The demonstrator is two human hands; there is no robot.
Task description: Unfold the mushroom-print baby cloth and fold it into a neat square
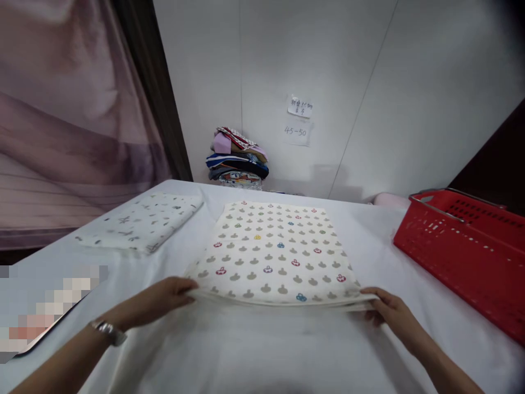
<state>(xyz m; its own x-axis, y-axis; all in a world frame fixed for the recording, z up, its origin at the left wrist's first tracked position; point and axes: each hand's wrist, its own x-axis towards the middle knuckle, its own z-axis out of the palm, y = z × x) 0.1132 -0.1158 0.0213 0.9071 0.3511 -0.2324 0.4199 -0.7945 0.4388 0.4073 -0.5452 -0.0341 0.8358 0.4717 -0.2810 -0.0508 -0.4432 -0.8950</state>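
A cream cloth with small grey and coloured prints (273,254) lies folded flat in the middle of the white table (254,350). My left hand (164,298) pinches the cloth's near left corner, with a watch on that wrist. My right hand (389,312) pinches the near right corner. Between the two hands the near edge of the cloth is lifted slightly off the table.
A folded white cloth with dark prints (143,221) lies at the left. A pile of folded coloured clothes (238,158) stands against the back wall under paper notes (299,117). A red plastic basket (467,251) sits at the right. A blurred-out patch covers the lower left.
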